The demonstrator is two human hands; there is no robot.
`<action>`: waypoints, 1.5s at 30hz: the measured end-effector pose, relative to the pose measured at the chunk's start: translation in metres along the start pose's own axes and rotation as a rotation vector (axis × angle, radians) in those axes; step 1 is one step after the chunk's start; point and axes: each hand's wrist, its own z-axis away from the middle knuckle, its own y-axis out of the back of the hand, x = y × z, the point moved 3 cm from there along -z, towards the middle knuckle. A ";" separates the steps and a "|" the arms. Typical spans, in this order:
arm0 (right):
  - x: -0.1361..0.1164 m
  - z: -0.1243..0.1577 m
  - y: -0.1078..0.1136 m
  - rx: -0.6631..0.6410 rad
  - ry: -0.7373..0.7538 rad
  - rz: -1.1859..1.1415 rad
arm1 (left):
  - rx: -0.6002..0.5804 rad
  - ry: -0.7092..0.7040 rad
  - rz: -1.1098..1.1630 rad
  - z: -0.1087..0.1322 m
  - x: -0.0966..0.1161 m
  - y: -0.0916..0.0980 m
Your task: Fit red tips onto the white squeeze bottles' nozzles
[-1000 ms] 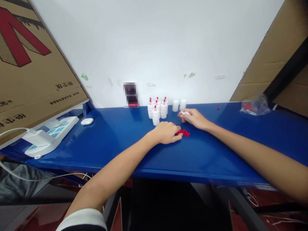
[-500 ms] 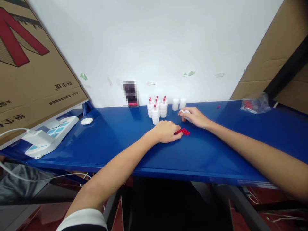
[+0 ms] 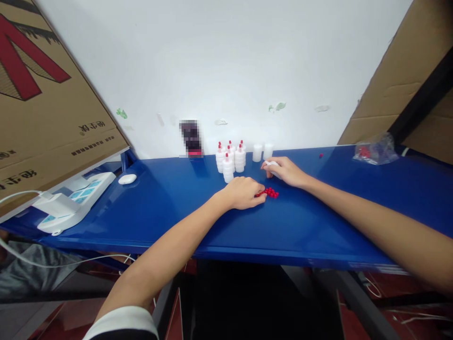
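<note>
My left hand (image 3: 245, 192) rests on the blue table, its thumb and forefinger closed around red tip caps at the left end of a small pile (image 3: 272, 192). My right hand (image 3: 285, 171) is raised slightly behind the pile, fingers closed on a white plastic nozzle cap (image 3: 272, 163); its full shape is partly hidden. Just behind my left hand stands a group of several white squeeze bottles (image 3: 228, 171) with red-tipped nozzles. To their right, two plain white bottles (image 3: 257, 153) without visible nozzles stand upright near the wall.
A clear plastic bag (image 3: 375, 150) with red caps lies at the right back, and one loose red cap (image 3: 321, 156) lies nearby. On the left are a power strip (image 3: 83, 198) and a white oval case (image 3: 127, 179). Cardboard (image 3: 53, 108) borders the left side.
My left thumb and forefinger have drawn slightly closer together at the red caps. The right hand keeps its hold on the white piece almost unmoved, and the view has shifted slightly.
</note>
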 end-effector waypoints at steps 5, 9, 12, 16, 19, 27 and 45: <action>0.000 0.000 0.000 0.006 0.002 0.000 | 0.013 -0.011 -0.008 0.000 0.000 -0.001; 0.000 0.001 0.000 0.010 0.005 0.003 | 0.010 -0.017 0.002 0.000 -0.001 -0.001; 0.001 0.000 0.000 0.008 0.002 0.006 | 0.018 -0.024 0.013 0.000 -0.001 -0.001; 0.002 -0.001 0.000 0.001 -0.007 0.004 | 0.035 -0.033 0.032 -0.001 -0.001 -0.001; 0.003 -0.001 -0.001 -0.002 -0.011 0.016 | 0.041 -0.036 0.036 0.000 -0.001 -0.001; 0.002 0.000 0.001 -0.006 0.006 0.014 | -0.002 0.028 -0.012 -0.001 0.000 0.000; 0.001 0.000 0.000 -0.003 0.005 0.015 | -0.005 0.087 -0.089 -0.004 0.003 -0.003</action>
